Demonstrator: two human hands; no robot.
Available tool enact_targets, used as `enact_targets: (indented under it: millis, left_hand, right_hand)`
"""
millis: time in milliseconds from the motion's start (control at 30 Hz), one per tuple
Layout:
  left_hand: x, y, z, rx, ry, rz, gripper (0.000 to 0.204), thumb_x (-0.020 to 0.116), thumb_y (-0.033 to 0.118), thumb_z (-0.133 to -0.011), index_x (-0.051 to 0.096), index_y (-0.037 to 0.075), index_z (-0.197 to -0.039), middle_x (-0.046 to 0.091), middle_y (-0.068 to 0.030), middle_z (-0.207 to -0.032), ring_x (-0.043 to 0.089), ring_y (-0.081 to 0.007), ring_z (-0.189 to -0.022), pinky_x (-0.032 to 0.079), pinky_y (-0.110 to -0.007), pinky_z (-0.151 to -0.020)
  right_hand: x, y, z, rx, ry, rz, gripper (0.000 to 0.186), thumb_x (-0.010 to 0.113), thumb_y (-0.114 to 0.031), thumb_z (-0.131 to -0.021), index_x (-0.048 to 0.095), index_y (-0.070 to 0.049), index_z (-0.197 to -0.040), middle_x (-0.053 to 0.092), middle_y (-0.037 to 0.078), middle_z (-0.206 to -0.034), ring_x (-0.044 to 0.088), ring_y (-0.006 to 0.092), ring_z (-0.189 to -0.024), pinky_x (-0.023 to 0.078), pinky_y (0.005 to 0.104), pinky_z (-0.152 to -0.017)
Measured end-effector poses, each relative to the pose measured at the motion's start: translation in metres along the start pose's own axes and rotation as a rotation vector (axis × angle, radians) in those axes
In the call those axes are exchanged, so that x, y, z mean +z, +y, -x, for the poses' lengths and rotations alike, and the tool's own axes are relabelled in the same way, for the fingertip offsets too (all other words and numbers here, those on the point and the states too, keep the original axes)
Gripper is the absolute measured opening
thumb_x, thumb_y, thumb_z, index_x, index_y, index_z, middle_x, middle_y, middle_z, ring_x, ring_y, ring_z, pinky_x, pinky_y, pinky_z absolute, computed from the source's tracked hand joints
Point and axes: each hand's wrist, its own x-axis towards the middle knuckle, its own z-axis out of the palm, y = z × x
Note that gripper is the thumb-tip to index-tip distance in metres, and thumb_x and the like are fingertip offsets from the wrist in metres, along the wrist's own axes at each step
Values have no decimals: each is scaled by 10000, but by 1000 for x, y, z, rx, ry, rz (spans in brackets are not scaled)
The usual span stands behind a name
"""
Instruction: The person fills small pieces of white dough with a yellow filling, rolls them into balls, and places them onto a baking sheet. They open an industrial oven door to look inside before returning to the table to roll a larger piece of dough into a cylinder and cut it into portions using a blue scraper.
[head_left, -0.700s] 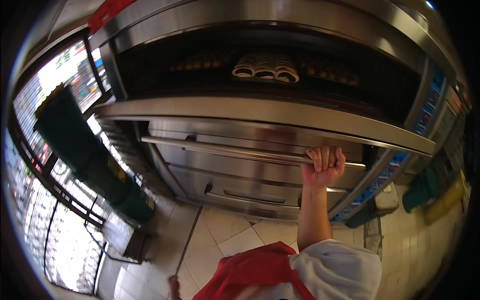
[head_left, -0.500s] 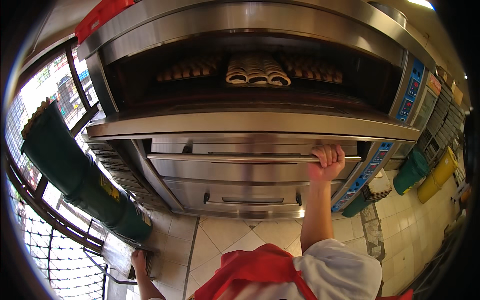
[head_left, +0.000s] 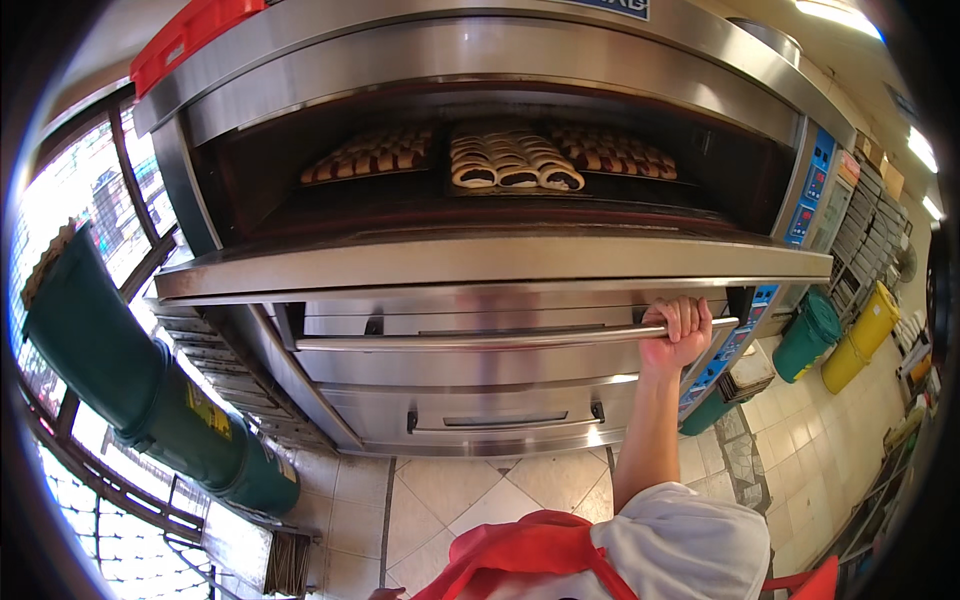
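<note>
My right hand (head_left: 677, 332) is closed around the right end of a long metal handle bar (head_left: 480, 343) on the front of a stainless steel deck oven (head_left: 500, 260). Above it the upper chamber gapes, showing rows of filled bread rolls (head_left: 518, 165) with dark filling at their cut ends. Flanking them are two batches of smaller baked pieces, one on the left (head_left: 370, 158) and one on the right (head_left: 620, 155). Only a sliver of my left hand (head_left: 388, 593) shows at the lower edge, its fingers hidden.
Stacked green bins (head_left: 190, 410) stand at the left beside a barred window. To the right are blue control panels (head_left: 812, 185), a green bin (head_left: 806, 338) and a yellow bin (head_left: 858, 340). A lower oven door (head_left: 505, 415) has its own handle. Tiled floor (head_left: 510, 480) lies below.
My left hand has come away from beside the bins toward my body. My right hand stays on the bar, slightly farther right in view. The view has shifted, showing the bread more clearly.
</note>
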Motion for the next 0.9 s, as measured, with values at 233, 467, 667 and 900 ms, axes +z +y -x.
enact_targets:
  millis: [233,467,667,900]
  left_hand:
    - [77,334,-76,491,-172,652,410,658,470,-997,682,65,-1060,669,-72,-958,632,-257,-921,495,-477,-825]
    - [74,685,76,641,-455,1860,440,687,429,-999,528,94,-1237,602,-69,-1154,584,-257,-1073,436,-470,-1016]
    - [143,690,81,837,-591,2029,289,674,350,-1035,479,152,-956,464,1,-697,502,-216,-711,466,-437,-832]
    - [203,543,57,590,-549,2123,433,656,331,-1050,395,207,-728,345,30,-592,398,-180,-583,423,-399,-687]
  right_hand:
    - [51,12,-94,186,-296,56,506,456,-181,-1115,336,-189,-623,315,-17,-553,295,114,-458,417,304,-598]
    - [47,39,-257,296,-275,361,347,415,-94,-1052,449,-97,-707,434,52,-624,552,291,-762,471,516,-973]
    - [33,-30,-440,397,-245,654,75,514,-57,-814,576,-32,-849,579,142,-883,582,344,-1002,439,561,-972]
    - [66,-34,-539,426,-321,766,383,418,-76,-942,613,54,-1244,619,227,-1319,534,406,-1303,400,659,-1081]
